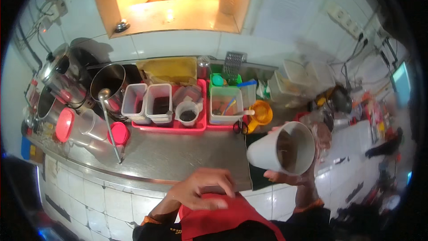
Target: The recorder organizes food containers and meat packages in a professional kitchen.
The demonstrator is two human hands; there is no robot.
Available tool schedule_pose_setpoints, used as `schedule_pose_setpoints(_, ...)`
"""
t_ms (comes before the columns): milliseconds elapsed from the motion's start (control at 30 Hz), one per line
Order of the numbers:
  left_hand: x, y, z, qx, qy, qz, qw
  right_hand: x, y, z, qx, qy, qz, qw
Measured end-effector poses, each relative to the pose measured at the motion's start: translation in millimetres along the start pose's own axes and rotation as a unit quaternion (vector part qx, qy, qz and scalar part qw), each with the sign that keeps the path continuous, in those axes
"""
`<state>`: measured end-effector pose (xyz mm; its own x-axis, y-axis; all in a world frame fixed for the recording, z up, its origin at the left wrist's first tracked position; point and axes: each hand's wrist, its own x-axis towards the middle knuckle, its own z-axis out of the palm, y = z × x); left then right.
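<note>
My right hand [294, 177] grips a white plastic pitcher [264, 150] from below and behind, above the right part of the counter. The pitcher is tilted, its mouth turned to the right, and a brownish liquid [287, 150] shows inside. My left hand [207, 187] hovers empty with its fingers apart and slightly curled, over the counter's front edge and before the red apron [227, 217]. Beyond it, a pink tray [170, 129] bears two rectangular clear containers [159, 98] with dark contents and a small white jug [187, 112].
At the left, a steel ladle [112, 130] leans beside a tall steel pot [108, 77] and a pink-lidded pitcher [68, 127]. A utensil container [225, 103], an orange citrus juicer [260, 112] and black-handled scissors [240, 127] are at centre right. A serving window opens in the wall behind.
</note>
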<state>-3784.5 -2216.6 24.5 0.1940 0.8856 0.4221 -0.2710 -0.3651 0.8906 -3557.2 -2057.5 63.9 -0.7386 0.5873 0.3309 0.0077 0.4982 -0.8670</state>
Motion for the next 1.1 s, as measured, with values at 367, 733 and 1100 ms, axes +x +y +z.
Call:
schedule_pose_setpoints(367, -63, -77, -23, 0.055, 0.329, -0.181, 0.925, 50, -110, 47, -0.014, 0.046, -0.316, 0.948)
schedule_pose_setpoints(733, -92, -97, -25, 0.061, 0.354, -0.197, 0.912, 38, -132, 61, -0.144, 0.066, -0.287, 0.945)
schedule_pose_setpoints(1100, -88, -108, -21, 0.117, 0.335, -0.208, 0.911, 35, -134, 71, -0.166, 0.164, -0.295, 0.927)
